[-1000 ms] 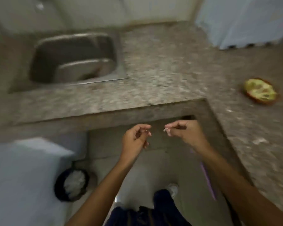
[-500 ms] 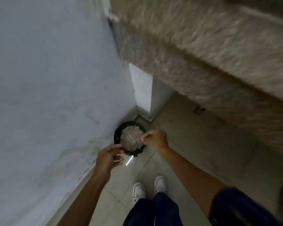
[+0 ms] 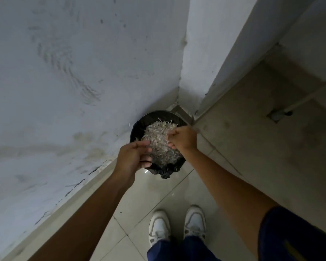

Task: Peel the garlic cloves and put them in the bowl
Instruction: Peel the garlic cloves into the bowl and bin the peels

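Observation:
A black bin (image 3: 139,127) lined with a black bag stands on the floor in the wall corner, heaped with pale garlic skins (image 3: 161,140). My left hand (image 3: 133,157) hovers at the bin's near left rim, its fingers curled inward; whatever lies inside them is hidden. My right hand (image 3: 183,138) is over the bin's right side, with relaxed fingers pointing down at the skins and nothing visible between them. No garlic clove or bowl shows in this view.
A blue-grey wall (image 3: 64,81) runs along the left and meets a white pillar (image 3: 205,53) behind the bin. The floor is beige tile (image 3: 252,147). My white shoes (image 3: 177,225) stand just below the bin.
The view swung from the counter and sink down to the floor bin. Both hands moved over the bin, and the right hand no longer pinches the bit of skin.

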